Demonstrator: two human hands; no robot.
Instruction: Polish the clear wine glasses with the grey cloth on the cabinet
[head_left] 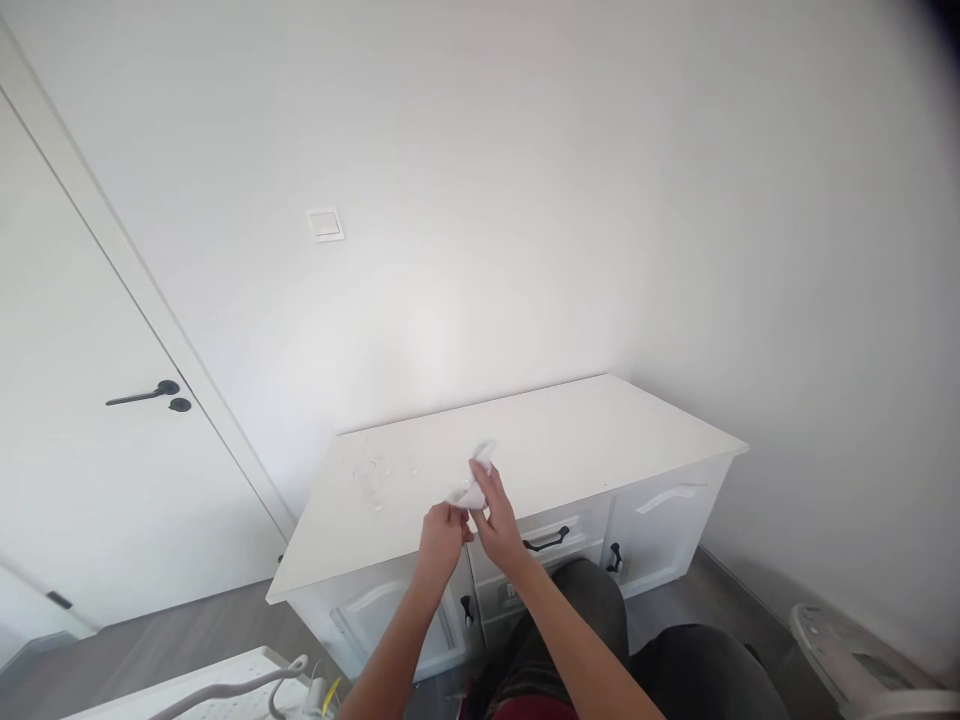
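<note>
A thin white tissue (472, 494) is held between my two hands, just above the front edge of the white cabinet top (555, 430). My left hand (444, 530) pinches its lower left end with bent fingers. Higher and to the right, my right hand (496, 515) grips the tissue between thumb and fingers, and a loose corner sticks up past the fingertips. Clear wet spots (367, 472), seemingly water, lie on the left part of the cabinet top.
Black handles (551, 540) stick out from the cabinet front, close to my knees. A white door (82, 400) with a black lever (142, 393) stands at left. A pale cable (225, 690) crosses a white surface at lower left. A whitish appliance (855, 655) sits at lower right.
</note>
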